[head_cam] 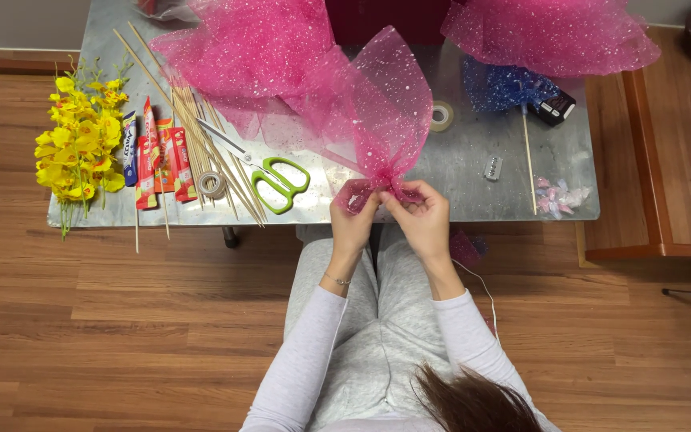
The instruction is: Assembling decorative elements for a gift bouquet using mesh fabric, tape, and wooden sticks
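1. The pink glitter tulle point(381, 112) is held gathered at its lower end, just above the near edge of the metal table point(473, 172), and is fanned out upward from the pinch.
2. The left hand point(353, 218) is closed on the gathered base from the left; a thin bracelet is seen at its wrist.
3. The right hand point(419, 216) is clamped on the same gathered base from the right, so both hands are met at one point.
4. Red and orange flat packets point(161, 156) are laid upright in a row at the table's left part, with one blue-and-white packet point(129, 148) beside them, next to the yellow artificial flowers point(80, 144).
5. Wooden skewers point(201, 136) are spread diagonally right of the packets, and a tape roll point(211, 184) is set among them.
6. Green-handled scissors point(269, 178) are laid just left of the hands.
7. A second tape roll point(441, 116) and a small black box point(555, 108) are placed farther back on the right.
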